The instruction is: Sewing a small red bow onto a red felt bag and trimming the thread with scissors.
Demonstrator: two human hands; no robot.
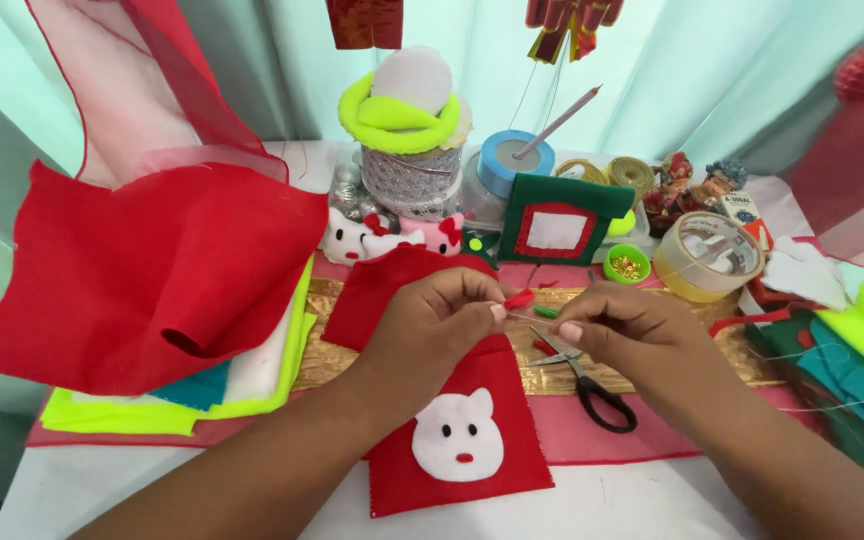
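Both my hands meet over the red felt piece, pinching small bits between them.

My left hand (432,320) is closed, its fingertips pinching a small red felt scrap (520,298); my right hand (627,325) is closed too, thumb and forefinger nipped on what looks like a thin thread running toward the left, though it is too fine to be sure. Below them the red felt piece (462,420) with a white bear face (458,436) lies flat on the tabletop (602,505), partly over a gold strip (337,360). Black-handled scissors (592,385) rest just under my right hand, and a small green scrap (546,311) lies between my hands. A stack of red, white, teal and neon-yellow felt sheets (142,290) sits to my left; a tape roll (707,255) stands well behind my right hand.
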